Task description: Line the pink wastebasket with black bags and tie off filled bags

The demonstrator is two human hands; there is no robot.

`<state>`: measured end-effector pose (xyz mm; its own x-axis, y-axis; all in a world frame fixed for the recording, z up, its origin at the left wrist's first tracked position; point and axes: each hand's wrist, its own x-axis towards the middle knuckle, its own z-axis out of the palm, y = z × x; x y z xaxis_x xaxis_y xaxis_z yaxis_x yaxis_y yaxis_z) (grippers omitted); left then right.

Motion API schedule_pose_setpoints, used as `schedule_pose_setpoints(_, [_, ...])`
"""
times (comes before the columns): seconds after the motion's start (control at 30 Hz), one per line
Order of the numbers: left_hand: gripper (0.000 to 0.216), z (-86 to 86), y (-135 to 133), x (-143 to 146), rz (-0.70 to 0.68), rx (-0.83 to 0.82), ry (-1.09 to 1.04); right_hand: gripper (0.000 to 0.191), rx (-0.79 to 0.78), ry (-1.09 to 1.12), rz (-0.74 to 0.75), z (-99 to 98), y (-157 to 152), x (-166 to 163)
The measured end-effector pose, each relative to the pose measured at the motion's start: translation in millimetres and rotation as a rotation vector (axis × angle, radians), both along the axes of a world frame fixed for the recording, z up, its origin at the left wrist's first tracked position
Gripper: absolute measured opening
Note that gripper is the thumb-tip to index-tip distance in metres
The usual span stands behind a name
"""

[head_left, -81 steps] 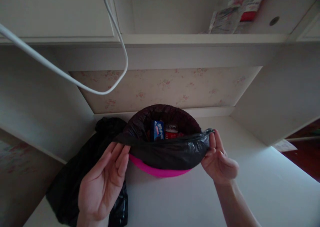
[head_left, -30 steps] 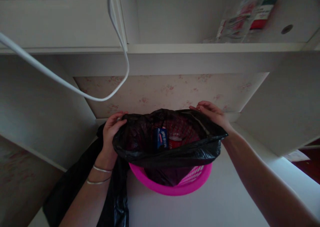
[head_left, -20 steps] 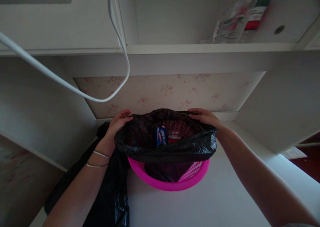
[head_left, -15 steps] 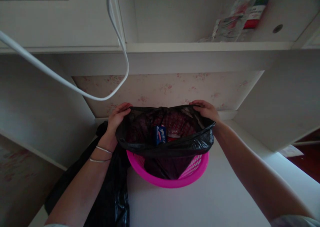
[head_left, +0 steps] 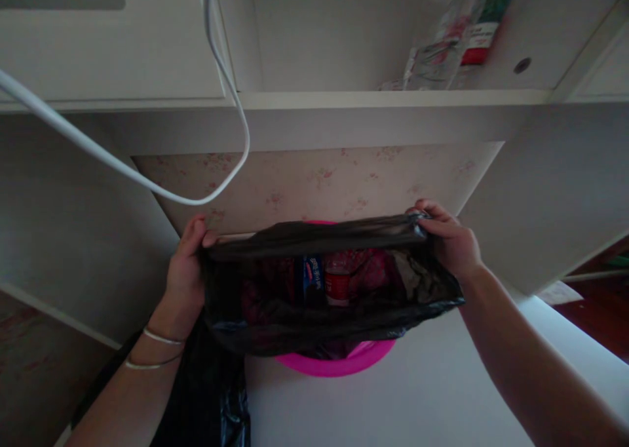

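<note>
A pink plastic basket stands on the white desk, lined with a black bin bag. My left hand pinches the bag's far rim at its left end. My right hand grips the same rim at its right end, so the edge is pulled into a taut line above the basket. Inside the bag I see a blue packet and a red-and-white can. Two thin bangles sit on my left wrist.
A second black bag lies crumpled on the desk at the lower left. A white cable loops down from above. The shelf overhead holds plastic-wrapped packets. The white desk top runs to the right, under a cabinet side panel.
Both hands went from the bag's near rim to its far rim. They have since moved apart and lifted, stretching that edge flat and raising the bag so it hides most of the basket.
</note>
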<state>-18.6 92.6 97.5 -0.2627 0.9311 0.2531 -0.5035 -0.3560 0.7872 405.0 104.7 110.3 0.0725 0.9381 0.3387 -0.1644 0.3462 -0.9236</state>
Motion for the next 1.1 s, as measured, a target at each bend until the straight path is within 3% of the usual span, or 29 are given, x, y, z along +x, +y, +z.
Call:
schedule_pose_setpoints(0.1, [0.029,-2.7,-24,-10,-0.107,0.015,0.006,0.038,-0.037,0.06,0.173,-14.6,-27,24])
schedule_pose_setpoints(0.2, [0.04,-14.6,-31,-29,-0.091,-0.001,0.127,0.091,0.074,-0.031,0.346,-33.6,-42,53])
schedule_pose_setpoints(0.27, [0.058,-24.9,-30,-44,-0.083,-0.03,0.257,0.106,0.044,-0.215,0.403,-44.2,-46,69])
schedule_pose_setpoints(0.3, [0.067,-29.1,-30,-51,-0.1,-0.042,0.347,0.101,-0.009,-0.325,0.406,-47.4,-48,74])
schedule_pose_setpoints(0.37, [0.079,-32.0,-31,-58,-0.176,-0.064,0.566,0.072,-0.125,-0.515,0.394,-47.6,-50,74])
schedule_pose_setpoints(0.47, [0.095,-19.5,-37,-48,-0.367,-0.081,0.892,0.037,-0.167,-0.593,0.374,-32.5,-48,52])
schedule_pose_setpoints(0.53, [0.084,-5.4,-41,-30,-0.429,-0.03,1.062,0.035,-0.096,-0.569,0.329,-17.5,-43,26])
schedule_pose_setpoints(0.6, [0.046,5.2,-42,-8,-0.402,0.07,1.148,0.033,-0.019,-0.565,0.244,-4.8,-35,-1])
schedule_pose_setpoints(0.67, [0.021,8.7,-40,12,-0.334,0.113,1.124,0.019,0.046,-0.502,0.122,2.4,-25,-27])
schedule_pose_setpoints(0.77, [0.029,4.9,-33,32,-0.148,0.025,0.95,0.011,0.098,-0.448,0.042,5.8,-14,-57])
schedule_pose_setpoints(0.9, [0.035,5.2,-20,47,0.106,-0.061,0.699,0.01,0.068,-0.343,0.043,9.6,-9,-88])
schedule_pose_setpoints(1.03, [0.035,17.7,-6,72,0.12,-0.007,0.676,0.018,-0.002,-0.306,0.127,14.1,-6,-118])
schedule_pose_setpoints(1.1, [0.041,23.0,0,87,0.051,0.058,0.703,0.024,0.006,-0.304,0.145,15.9,-2,-132])
